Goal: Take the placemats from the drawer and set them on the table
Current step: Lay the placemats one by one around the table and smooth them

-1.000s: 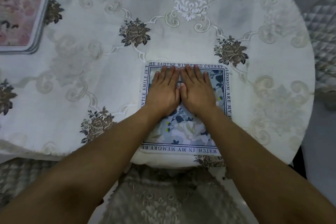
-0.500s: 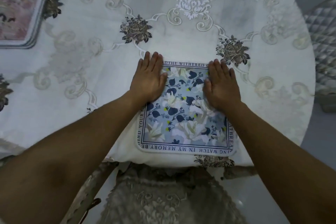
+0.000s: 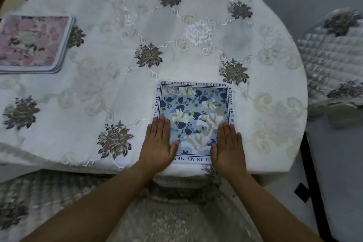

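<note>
Blue mat [image 3: 193, 120] lies flat on the tabletop [image 3: 117, 88] at the near edge, right of centre, text border squared to the table rim. Left hand [image 3: 157, 143] is flat, palm down, on the mat's near-left corner; right hand [image 3: 228, 145] is flat on the near-right corner. Both grips are released: fingers straight and together, pressing, not grasping anything. Pink mats [image 3: 33, 43] sit in a stack at far left, well apart from the blue one. Quilted chairs [image 3: 332, 61] at the right and far sides.

Handling judgement: mat looks thin, light and fairly stiff, with rounded corners and a smooth printed face. It probably slides easily on the embroidered cloth [image 3: 196, 33], and dragging may bunch the cloth. Not fragile. Best hold is a pinch at an edge or corner, thumb under; a flat palm works for nudging. The stack likely needs peeling off one at a time.

Placement of this mat looks about done.
</note>
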`<state>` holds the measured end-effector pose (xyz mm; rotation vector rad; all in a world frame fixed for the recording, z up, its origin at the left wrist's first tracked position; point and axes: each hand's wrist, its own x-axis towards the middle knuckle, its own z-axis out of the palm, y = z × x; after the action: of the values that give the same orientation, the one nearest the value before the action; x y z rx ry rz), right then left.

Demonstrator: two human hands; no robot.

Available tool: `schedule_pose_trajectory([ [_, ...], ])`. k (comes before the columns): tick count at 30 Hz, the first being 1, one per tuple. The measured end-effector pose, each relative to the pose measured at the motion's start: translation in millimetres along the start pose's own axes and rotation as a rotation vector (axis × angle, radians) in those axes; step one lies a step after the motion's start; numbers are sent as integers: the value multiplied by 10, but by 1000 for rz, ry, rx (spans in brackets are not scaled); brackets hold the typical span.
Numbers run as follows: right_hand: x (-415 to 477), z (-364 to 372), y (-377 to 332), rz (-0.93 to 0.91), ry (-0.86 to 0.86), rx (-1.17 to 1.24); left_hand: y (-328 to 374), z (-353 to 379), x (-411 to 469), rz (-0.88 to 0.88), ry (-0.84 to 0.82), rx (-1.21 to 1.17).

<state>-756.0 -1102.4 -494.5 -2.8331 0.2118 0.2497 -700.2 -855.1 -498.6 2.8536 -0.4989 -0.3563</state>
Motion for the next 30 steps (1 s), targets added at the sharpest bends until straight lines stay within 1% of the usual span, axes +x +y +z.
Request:
schedule_pose_trajectory([
  [3, -4, -104, -40, -13, -65, -23, 68, -165, 12, -23, -73, -5],
  [5, 35, -231, -97, -4, -113, -79, 122, -295, -11, -50, -120, -24],
  [6, 55, -316, -146, -2, -152, -125, 146, -374, -60, -53, -116, -36],
  [8, 60, -500, -287, -22, -178, -199, 172, -557, -211, -9, -26, -44],
  [10, -9, -684, -466, -72, -109, -182, 161, -734, -414, 24, 90, -26],
  [13, -249, -952, -848, -159, 5, -73, 103, -1087, -798, -16, 185, 95],
  [15, -419, -1084, -1119, -222, 43, -51, -10, -1303, -1020, -57, 226, 151],
  [19, -789, -1270, -1718, -336, 56, -36, -418, -1701, -1505, -106, 274, 166],
  [24, -1234, -1276, -2699, -450, 70, -42, -1181, -2166, -2369, -152, 349, 156],
  [28, -1595, -1088, -3739, -544, 79, -13, -1989, -2462, -3309, -212, 359, 159],
  [30, -1772, -1016, -4264, -594, 67, -38, -2341, -2594, -3723, -241, 385, 187],
])
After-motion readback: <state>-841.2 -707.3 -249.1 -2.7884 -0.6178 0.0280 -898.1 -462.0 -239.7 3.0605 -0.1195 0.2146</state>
